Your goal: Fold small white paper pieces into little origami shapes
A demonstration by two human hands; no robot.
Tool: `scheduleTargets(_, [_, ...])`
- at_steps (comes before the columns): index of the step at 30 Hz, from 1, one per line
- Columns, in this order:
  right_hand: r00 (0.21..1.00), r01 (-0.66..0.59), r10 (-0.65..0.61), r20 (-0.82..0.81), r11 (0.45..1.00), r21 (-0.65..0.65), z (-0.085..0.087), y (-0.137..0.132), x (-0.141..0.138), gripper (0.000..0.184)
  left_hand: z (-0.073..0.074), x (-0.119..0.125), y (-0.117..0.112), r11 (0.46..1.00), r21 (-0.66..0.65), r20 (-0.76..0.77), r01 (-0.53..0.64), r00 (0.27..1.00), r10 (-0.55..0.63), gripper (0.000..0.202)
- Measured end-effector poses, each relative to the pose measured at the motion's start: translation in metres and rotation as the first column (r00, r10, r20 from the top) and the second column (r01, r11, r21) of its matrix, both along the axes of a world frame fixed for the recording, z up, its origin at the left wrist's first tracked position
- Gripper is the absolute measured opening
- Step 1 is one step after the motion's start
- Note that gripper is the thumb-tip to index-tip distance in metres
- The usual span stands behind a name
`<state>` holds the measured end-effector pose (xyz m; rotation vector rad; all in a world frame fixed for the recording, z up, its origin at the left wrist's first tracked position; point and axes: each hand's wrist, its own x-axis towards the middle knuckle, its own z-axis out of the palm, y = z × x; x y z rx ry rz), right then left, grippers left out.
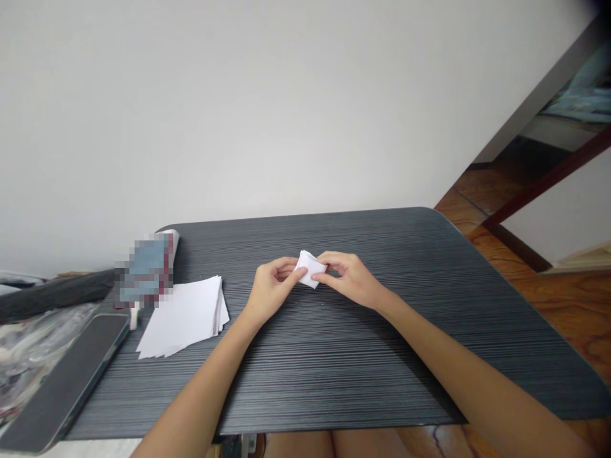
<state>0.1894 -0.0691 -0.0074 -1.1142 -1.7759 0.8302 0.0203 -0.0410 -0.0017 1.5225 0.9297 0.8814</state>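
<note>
A small folded piece of white paper is held just over the middle of the dark table. My left hand pinches its left edge, thumb on the near face and fingers behind. On the other side my right hand grips the right edge between thumb and fingertips. The paper is tilted, with several layers showing at its top. Left of my left hand lies a loose stack of white paper sheets, slightly fanned.
The dark ribbed table stands against a white wall. A dark flat slab with a rim lies at the left edge, near clear plastic wrapping. A pixelated item sits behind the stack. Wooden floor shows at right.
</note>
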Motion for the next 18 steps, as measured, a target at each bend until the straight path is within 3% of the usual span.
scheduleTargets(6, [0.99, 0.057, -0.07, -0.12, 0.992, -0.11, 0.0001, -0.003, -0.0045, 0.035, 0.0008, 0.0003, -0.0015, 0.999, 0.033, 0.0, -0.005, 1.0, 0.005, 0.025])
scheduleTargets(11, [0.967, 0.005, -0.058, -0.249, 0.978, -0.211, -0.002, -0.0004, -0.0082, 0.015, 0.0009, 0.0009, -0.0037, 0.997, 0.07, -0.043, 0.023, 0.999, -0.02, 0.024])
scheduleTargets(18, [0.908, 0.004, -0.126, -0.399, 0.956, -0.293, -0.0012, 0.002, -0.0074, 0.018, 0.002, 0.0019, -0.0024, 0.994, -0.063, 0.002, 0.086, 0.996, -0.087, 0.029])
